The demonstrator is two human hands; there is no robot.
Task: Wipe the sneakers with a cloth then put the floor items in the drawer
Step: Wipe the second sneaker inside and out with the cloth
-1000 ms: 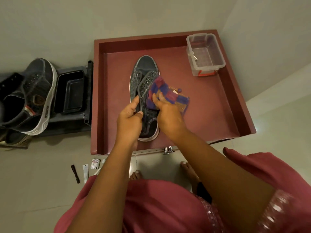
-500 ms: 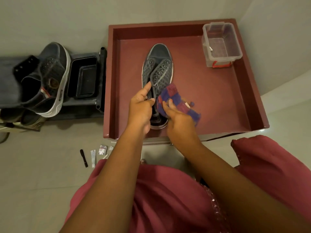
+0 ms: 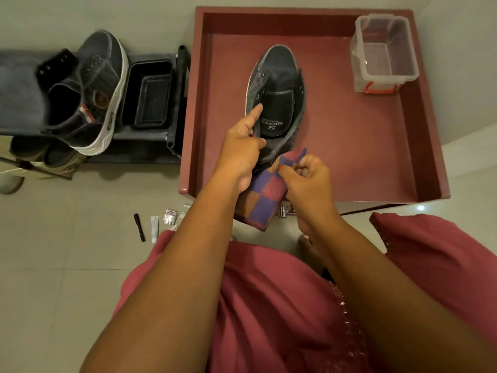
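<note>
Since 0.5 s ago, cloth [image 3: 265, 195] has slid to the heel of the sneaker [image 3: 277, 103] over the drawer [image 3: 425, 130]; left hand [image 3: 242, 154] grips the collar, right hand [image 3: 306, 179] pinches cloth; a loosening grip could drop the sneaker.

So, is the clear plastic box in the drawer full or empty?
Nearly empty: through the clear plastic box its bare floor shows, with only one small pale item inside. It has no lid on.

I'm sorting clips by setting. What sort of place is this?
Probably a home entryway or shoe-storage corner: tiled floor, a dark shoe rack holding a sneaker, and an open maroon drawer near plain walls.
</note>
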